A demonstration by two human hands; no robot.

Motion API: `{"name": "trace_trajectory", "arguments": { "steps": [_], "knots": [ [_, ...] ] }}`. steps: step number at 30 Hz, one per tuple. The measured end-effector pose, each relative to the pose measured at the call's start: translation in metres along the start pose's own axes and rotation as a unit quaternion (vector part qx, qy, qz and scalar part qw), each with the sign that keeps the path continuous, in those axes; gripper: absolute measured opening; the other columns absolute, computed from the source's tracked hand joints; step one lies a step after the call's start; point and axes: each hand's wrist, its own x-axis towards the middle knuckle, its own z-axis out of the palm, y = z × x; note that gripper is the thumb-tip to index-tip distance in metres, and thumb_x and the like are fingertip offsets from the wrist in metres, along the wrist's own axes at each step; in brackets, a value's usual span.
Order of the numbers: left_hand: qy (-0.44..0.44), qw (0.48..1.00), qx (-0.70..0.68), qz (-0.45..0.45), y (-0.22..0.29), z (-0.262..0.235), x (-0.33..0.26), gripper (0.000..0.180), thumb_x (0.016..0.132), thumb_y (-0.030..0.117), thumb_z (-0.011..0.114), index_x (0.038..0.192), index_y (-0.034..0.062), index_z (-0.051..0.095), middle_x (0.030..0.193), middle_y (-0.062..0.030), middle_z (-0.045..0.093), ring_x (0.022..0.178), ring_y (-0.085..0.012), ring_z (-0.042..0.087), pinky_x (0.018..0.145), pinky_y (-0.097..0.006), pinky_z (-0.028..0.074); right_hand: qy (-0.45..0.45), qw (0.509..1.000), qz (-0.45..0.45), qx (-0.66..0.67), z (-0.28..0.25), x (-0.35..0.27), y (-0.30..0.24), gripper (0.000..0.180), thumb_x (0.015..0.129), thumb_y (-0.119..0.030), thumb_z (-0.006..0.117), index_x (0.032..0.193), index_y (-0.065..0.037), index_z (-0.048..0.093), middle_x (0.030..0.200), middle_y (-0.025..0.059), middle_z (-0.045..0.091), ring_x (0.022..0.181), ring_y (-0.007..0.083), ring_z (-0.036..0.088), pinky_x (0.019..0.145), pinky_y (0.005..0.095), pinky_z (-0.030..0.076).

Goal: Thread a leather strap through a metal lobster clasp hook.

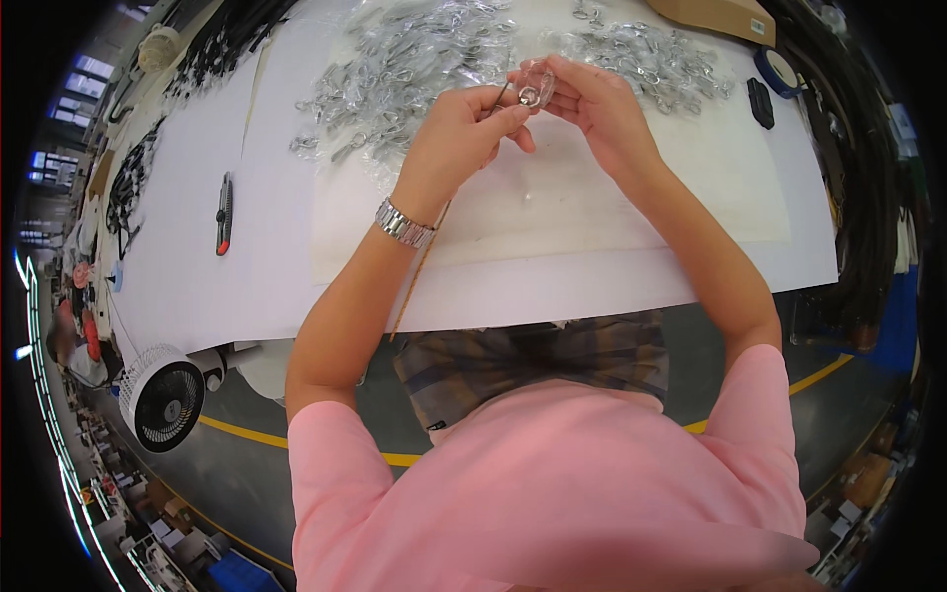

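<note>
Over the far middle of the white table, my left hand (pixel 459 133) and my right hand (pixel 607 109) meet at a small clear plastic bag (pixel 538 77). A shiny metal ring (pixel 530 97) shows at the bag, pinched by my left thumb and fingers. My right thumb and fingers close on the bag's other side. A thin stick-like piece (pixel 419 271) runs from my left fingers down past the wrist; whether it is rigid cannot be made out. Around the hands lie a large pile of bagged metal hooks (pixel 395 74) and a smaller pile of metal hooks (pixel 656 64).
A utility knife (pixel 225 214) lies on the left of the table. Black straps (pixel 222 49) heap at the far left. At the far right are a tape roll (pixel 779 72), a black object (pixel 761 103) and a cardboard box (pixel 715 15). A fan (pixel 166 400) stands near the left edge.
</note>
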Motion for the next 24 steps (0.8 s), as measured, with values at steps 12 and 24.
{"name": "trace_trajectory", "arguments": {
  "steps": [12, 24],
  "knots": [
    [0.1, 0.993, -0.06, 0.015, 0.01, -0.003, -0.004, 0.024, 0.099, 0.022, 0.069, 0.106, -0.0001, 0.075, 0.067, 0.0078, 0.051, 0.053, -0.0003, 0.038, 0.047, -0.019, 0.025, 0.023, 0.999, -0.018, 0.034, -0.001, 0.0, -0.001, 0.034, 0.105, -0.027, 0.058, 0.117, 0.002, 0.071, 0.12, 0.0126, 0.074, 0.111, 0.0184, 0.07, 0.104, 0.0333, 0.052],
    [0.135, 0.982, -0.087, 0.098, 0.009, -0.001, -0.005, 0.022, 0.098, 0.014, 0.068, 0.112, -0.002, 0.073, 0.093, -0.009, 0.077, 0.053, -0.0012, 0.044, 0.046, -0.018, 0.031, 0.064, 0.998, -0.028, -0.007, 0.008, -0.001, 0.002, 0.034, 0.105, -0.028, 0.06, 0.116, 0.002, 0.072, 0.114, 0.0101, 0.075, 0.106, 0.0172, 0.071, 0.102, 0.0324, 0.054]
  ]
}}
